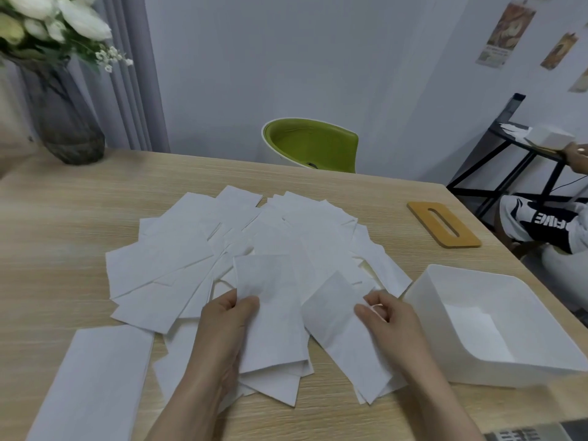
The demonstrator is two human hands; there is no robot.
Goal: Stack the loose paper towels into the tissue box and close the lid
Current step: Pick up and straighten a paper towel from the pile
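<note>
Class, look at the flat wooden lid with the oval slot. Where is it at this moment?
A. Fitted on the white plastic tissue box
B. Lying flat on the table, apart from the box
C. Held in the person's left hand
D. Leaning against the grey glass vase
B: the flat wooden lid with the oval slot lies on the light wooden table, beyond the open white plastic tissue box, touching neither it nor a hand.

two bare forearms reaching forward from the near edge, close together. left hand (227,316) palm down, thumb pointing right, fingers tucked out of sight below, in a pinching grip. right hand (386,316) just beside it, thumb and curled forefinger pinching too, wrist angled inward. hands near but apart.
</note>
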